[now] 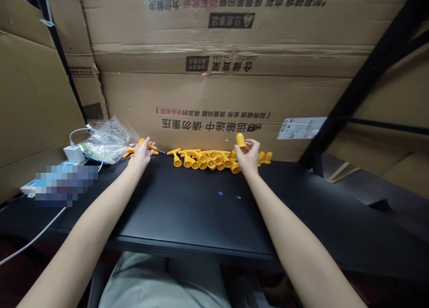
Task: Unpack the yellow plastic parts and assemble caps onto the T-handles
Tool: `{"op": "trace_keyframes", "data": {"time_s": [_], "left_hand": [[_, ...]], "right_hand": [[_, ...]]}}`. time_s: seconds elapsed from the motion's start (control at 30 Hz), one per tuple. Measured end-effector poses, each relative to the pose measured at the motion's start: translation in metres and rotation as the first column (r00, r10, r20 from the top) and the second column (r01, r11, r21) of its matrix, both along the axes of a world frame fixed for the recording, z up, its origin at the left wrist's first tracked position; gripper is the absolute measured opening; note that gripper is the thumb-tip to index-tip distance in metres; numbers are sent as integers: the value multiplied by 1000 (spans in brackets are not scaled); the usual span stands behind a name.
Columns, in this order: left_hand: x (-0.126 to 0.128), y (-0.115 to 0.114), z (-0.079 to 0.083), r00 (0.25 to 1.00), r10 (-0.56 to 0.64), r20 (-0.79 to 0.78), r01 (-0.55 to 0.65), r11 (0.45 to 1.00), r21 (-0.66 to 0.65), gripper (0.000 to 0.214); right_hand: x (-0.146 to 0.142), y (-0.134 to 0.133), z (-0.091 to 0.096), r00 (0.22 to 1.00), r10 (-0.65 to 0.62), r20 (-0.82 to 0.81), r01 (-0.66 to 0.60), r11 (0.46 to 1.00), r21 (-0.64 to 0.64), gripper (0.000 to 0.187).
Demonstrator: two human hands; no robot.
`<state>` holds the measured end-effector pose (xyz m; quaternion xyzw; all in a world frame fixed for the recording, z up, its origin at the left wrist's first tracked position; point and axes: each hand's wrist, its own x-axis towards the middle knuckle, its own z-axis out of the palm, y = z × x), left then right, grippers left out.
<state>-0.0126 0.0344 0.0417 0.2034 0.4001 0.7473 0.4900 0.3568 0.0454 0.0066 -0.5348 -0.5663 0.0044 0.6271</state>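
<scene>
My left hand (pixel 143 152), at the back left of the black table, is closed on a yellow handle-like stick (pixel 150 146). More yellow sticks (pixel 129 152) lie under and beside that hand, partly hidden by it. My right hand (pixel 248 158) pinches a yellow bell-shaped cup (pixel 240 139), lifted a little above the table with its rounded end up. Between the hands lies a row of yellow T-handled pieces with bell-shaped cups (pixel 211 163), mostly with their mouths towards me. Several loose yellow cups (pixel 267 157) are just right of my right hand, partly covered by it.
A large cardboard sheet (pixel 214 89) stands along the back of the black table (pixel 187 210). At left are a crumpled clear plastic bag (pixel 115 136), a white charger (pixel 74 154) and a white cable (pixel 36 236). A black metal post (pixel 362 80) slants up at right.
</scene>
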Motion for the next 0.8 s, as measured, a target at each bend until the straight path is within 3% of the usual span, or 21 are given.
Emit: {"op": "trace_keyframes", "data": {"time_s": [0.07, 0.17, 0.23, 0.3, 0.43, 0.6, 0.8], "left_hand": [[1, -10, 3, 996, -65, 63, 66, 998, -12, 17], [8, -25, 4, 984, -127, 128, 127, 992, 10, 15], [14, -34, 3, 975, -157, 155, 155, 988, 21, 14], [19, -40, 1, 968, -169, 186, 168, 986, 19, 13], [24, -49, 1, 953, -176, 247, 175, 984, 24, 14], [27, -53, 2, 944, -182, 275, 177, 983, 43, 16], [35, -58, 4, 939, -198, 281, 191, 980, 54, 17]], "right_hand": [[-28, -3, 9, 986, 161, -33, -160, 986, 43, 49], [-69, -16, 16, 924, 379, 43, -380, 925, 19, 41], [-92, -30, 17, 850, 515, 114, -511, 857, -61, 36], [-107, -44, 14, 793, 579, 190, -559, 815, -150, 34], [-118, -61, 7, 739, 623, 256, -578, 781, -234, 33], [-121, -60, -2, 731, 668, 138, -632, 740, -230, 35], [-123, -56, -8, 748, 663, 38, -641, 736, -219, 37]]}}
